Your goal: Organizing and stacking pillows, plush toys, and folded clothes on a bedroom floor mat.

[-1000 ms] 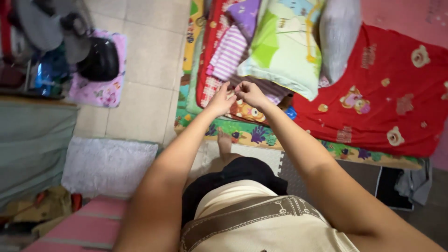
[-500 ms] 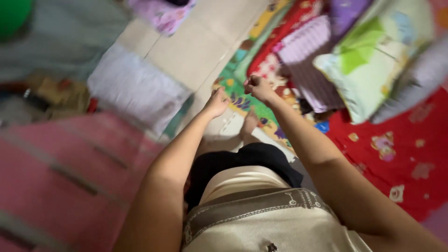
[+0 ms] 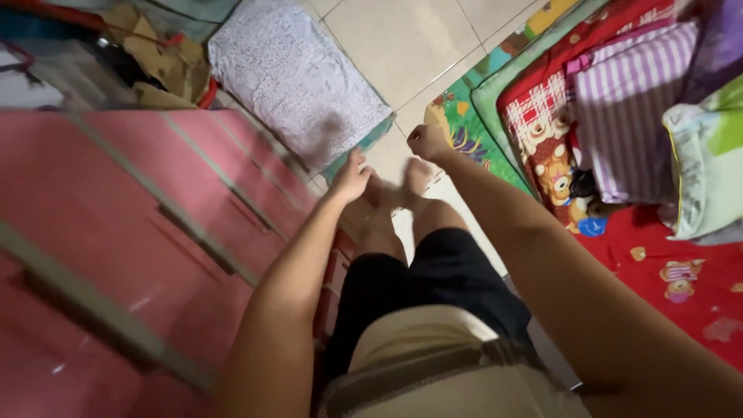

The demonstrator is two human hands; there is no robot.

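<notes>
My left hand (image 3: pixel 350 176) hangs in front of me with loosely spread fingers and nothing in it, beside the pink drawer cabinet (image 3: pixel 116 232). My right hand (image 3: pixel 428 142) is curled into a fist above the edge of the colourful foam play mat (image 3: pixel 464 139); I see nothing inside it. The hands are a short way apart. Below them are my bare feet (image 3: pixel 395 190) on the tiled floor (image 3: pixel 402 39). My black shorts (image 3: pixel 433 279) fill the lower middle.
A grey-white floor mat (image 3: pixel 294 77) lies ahead on the left, with cluttered items (image 3: pixel 155 62) behind it. On the right are a red bear-print sheet (image 3: pixel 681 286), a purple striped pillow (image 3: pixel 627 101) and a green pillow (image 3: pixel 708 170).
The view has swung left and down, from the bedding towards the pink cabinet. My hands, together a second ago, have parted and lowered.
</notes>
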